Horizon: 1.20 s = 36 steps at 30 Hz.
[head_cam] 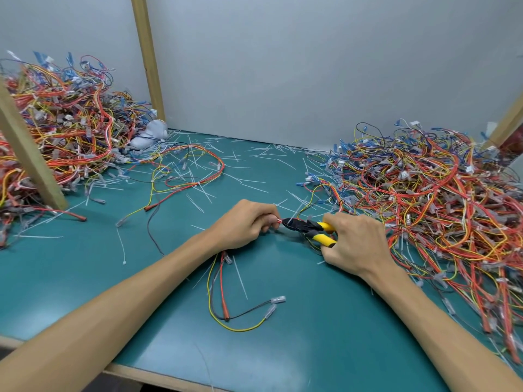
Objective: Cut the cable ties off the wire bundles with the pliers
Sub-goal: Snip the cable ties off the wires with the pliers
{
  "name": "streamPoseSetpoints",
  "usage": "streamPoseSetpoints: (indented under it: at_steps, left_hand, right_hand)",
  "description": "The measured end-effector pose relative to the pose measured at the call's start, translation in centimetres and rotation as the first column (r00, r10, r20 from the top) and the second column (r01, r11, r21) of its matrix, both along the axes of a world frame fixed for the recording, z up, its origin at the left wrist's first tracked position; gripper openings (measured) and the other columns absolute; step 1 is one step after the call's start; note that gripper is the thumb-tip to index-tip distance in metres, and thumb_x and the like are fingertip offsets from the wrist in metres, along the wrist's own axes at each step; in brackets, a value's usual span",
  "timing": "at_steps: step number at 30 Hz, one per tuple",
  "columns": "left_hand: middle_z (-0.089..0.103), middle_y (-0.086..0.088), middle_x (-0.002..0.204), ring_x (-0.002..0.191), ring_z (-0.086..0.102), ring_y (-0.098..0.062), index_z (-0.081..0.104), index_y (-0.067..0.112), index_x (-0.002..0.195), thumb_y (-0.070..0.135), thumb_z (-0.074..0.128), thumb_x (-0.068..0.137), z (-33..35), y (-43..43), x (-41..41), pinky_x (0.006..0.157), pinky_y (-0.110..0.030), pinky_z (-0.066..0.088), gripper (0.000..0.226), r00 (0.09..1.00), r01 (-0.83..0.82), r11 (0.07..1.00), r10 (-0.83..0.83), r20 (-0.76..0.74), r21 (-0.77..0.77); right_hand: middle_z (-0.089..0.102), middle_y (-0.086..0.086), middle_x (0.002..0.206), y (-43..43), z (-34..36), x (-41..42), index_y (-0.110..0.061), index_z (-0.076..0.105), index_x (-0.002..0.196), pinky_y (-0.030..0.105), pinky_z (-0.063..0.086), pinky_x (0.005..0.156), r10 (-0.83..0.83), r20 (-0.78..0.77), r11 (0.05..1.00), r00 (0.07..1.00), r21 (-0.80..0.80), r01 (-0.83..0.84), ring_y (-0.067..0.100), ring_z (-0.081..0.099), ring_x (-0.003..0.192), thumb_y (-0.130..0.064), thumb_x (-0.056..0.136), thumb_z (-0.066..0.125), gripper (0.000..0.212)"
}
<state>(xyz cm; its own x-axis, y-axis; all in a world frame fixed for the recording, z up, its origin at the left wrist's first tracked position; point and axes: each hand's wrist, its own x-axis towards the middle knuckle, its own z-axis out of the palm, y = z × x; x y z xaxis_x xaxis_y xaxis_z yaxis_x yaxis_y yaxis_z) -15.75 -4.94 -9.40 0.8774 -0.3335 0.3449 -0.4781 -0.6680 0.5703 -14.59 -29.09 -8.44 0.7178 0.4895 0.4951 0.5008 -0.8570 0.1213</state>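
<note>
My left hand [243, 223] grips a small wire bundle [223, 292] at the middle of the green table; its red, yellow and dark wires trail out below my wrist towards the front. My right hand [353, 241] holds the yellow-handled pliers [308, 227] by the handles. The black jaws point left and sit right at the wires sticking out of my left fist. Whether the jaws are around a cable tie is too small to tell.
A tall heap of wire bundles [65, 123] fills the left side behind a wooden post [31, 154]. A wider heap [430, 193] covers the right. Cut white cable ties [198, 199] litter the green mat [325, 335]. A grey wall stands behind.
</note>
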Motion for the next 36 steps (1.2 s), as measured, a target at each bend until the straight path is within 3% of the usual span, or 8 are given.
streamPoseSetpoints:
  at_steps: [7,12,17,21,26,31,36]
  left_hand:
    - [0.057,0.005,0.062,0.057,0.051,-0.006,0.064,0.013,0.084,0.007,0.048,0.098,-0.19,0.03,0.02,0.06,-0.011,0.036,0.022,1.0,0.008,0.999,-0.008,0.017,-0.037]
    - [0.057,0.003,0.062,0.057,0.05,-0.009,0.063,0.012,0.084,0.007,0.048,0.098,-0.29,0.13,0.13,0.06,-0.015,0.038,0.022,1.0,-0.014,0.998,0.015,0.01,-0.063]
    - [0.054,0.005,0.06,0.056,0.046,-0.011,0.06,0.015,0.082,0.009,0.046,0.1,-0.3,0.09,0.11,0.06,-0.02,0.038,0.023,1.0,-0.02,0.997,0.02,-0.003,-0.074]
    - [0.056,0.002,0.061,0.058,0.048,-0.016,0.059,0.017,0.081,0.01,0.046,0.1,-0.29,0.11,0.07,0.063,-0.027,0.041,0.024,1.0,-0.022,0.997,0.022,-0.012,-0.069]
    - [0.054,0.005,0.06,0.057,0.047,-0.014,0.059,0.016,0.082,0.01,0.045,0.1,-0.27,0.07,0.09,0.062,-0.025,0.04,0.023,1.0,-0.015,0.998,0.014,-0.016,-0.058]
    - [0.054,0.006,0.06,0.058,0.049,-0.014,0.058,0.019,0.081,0.009,0.045,0.1,-0.21,0.05,0.02,0.062,-0.02,0.039,0.025,1.0,-0.017,0.997,0.016,-0.02,-0.069]
    - [0.054,0.004,0.061,0.059,0.049,-0.016,0.058,0.018,0.081,0.009,0.045,0.1,-0.14,0.06,0.01,0.063,-0.022,0.039,0.025,1.0,-0.007,0.998,0.006,-0.025,-0.062]
  right_hand:
    - [0.051,-0.003,0.056,0.07,-0.31,0.06,-0.017,0.051,0.065,0.026,0.024,0.052,-0.013,0.072,1.0,0.997,0.018,0.012,0.027,0.046,0.049,-0.038,0.063,0.064,0.024]
    - [0.06,0.004,0.085,-0.08,-0.47,0.54,-0.014,0.061,0.092,0.037,0.045,0.069,-0.021,0.028,1.0,0.999,0.017,0.021,0.03,0.055,0.079,-0.028,0.063,0.073,0.035]
    - [0.06,0.006,0.09,0.03,-0.48,0.49,-0.012,0.063,0.099,0.038,0.045,0.073,-0.024,0.013,1.0,1.0,0.016,0.024,0.03,0.055,0.084,-0.025,0.064,0.076,0.04]
    - [0.057,0.001,0.08,-0.03,-0.37,0.35,-0.015,0.059,0.089,0.035,0.042,0.064,-0.026,-0.008,0.999,1.0,0.032,0.026,0.027,0.052,0.074,-0.022,0.063,0.073,0.03]
    - [0.045,-0.008,0.064,-0.15,-0.26,0.04,-0.021,0.051,0.077,0.024,0.017,0.051,-0.007,-0.08,0.995,0.997,0.095,0.014,0.021,0.044,0.061,-0.041,0.067,0.057,0.023]
    - [0.053,-0.005,0.077,-0.25,-0.33,0.23,-0.02,0.056,0.087,0.029,0.036,0.057,0.01,-0.065,0.995,0.998,0.103,-0.004,0.024,0.05,0.07,-0.042,0.067,0.062,0.031]
    - [0.055,-0.005,0.083,-0.24,-0.51,0.32,-0.021,0.056,0.092,0.03,0.037,0.06,0.002,-0.109,0.997,0.994,0.072,0.005,0.025,0.053,0.076,-0.04,0.067,0.062,0.032]
